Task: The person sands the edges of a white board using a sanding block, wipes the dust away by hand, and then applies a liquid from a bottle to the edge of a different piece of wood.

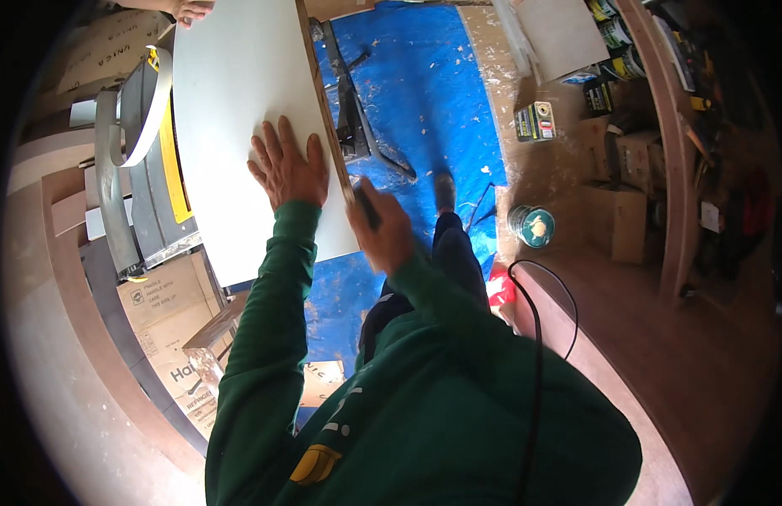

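A long white board point(231, 110) lies in front of me, with a brown edge on its right side. My left hand point(291, 164) is pressed flat on the board near that edge, fingers spread. Beside the near right edge, my right hand point(382, 228) is closed around a dark, narrow tool point(367, 207), held against or close to the board's edge. My fingers cover much of the tool, so its exact kind is hidden. Another person's hand point(191, 12) rests on the far left part of the board.
A pale strip point(161, 110) curls up left of the board, over a grey work surface with a yellow edge point(176, 169). Blue sheeting point(425, 76) covers the floor under a dark metal stand point(349, 110). A round tin point(533, 226), a small box point(536, 122) and a black cable point(568, 295) are right.
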A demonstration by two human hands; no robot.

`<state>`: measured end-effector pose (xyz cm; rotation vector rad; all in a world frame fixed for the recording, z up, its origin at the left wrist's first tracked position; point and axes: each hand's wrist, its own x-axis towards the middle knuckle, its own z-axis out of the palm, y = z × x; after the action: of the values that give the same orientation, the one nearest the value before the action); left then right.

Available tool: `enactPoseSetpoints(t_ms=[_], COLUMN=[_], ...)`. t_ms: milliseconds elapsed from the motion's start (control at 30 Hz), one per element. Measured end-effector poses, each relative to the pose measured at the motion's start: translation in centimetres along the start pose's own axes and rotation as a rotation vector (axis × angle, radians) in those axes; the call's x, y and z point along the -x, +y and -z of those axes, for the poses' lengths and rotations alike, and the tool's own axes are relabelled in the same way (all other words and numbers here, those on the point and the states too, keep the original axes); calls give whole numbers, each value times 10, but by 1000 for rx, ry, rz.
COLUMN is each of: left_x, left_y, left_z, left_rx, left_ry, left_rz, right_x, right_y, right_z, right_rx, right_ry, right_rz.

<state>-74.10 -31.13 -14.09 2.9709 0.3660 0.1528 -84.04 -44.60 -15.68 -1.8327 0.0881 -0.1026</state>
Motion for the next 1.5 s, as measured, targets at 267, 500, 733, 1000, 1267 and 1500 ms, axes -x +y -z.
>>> enactPoseSetpoints(t_ms=[267,500,733,1000,1267,1500], left_x=[-3,1,1,-4,-10,-6], left_y=[14,2,11,11,16,10], left_z=[0,6,4,6,23,26], left_rx=[8,14,21,23,-44,-28], left_ry=[0,14,9,0,-164,-219], left_rz=[-53,-33,-50,-17,-24,-26], right_x=[-85,6,-75,-49,-232,-432], right_y=[2,-6,4,-5,-4,2], right_z=[-13,0,-16,-2,-62,-136], right_rx=[-10,-31,68,26,-45,-1], right_ry=[98,3,78,-24,-14,100], right_rz=[81,45,109,152,150,300])
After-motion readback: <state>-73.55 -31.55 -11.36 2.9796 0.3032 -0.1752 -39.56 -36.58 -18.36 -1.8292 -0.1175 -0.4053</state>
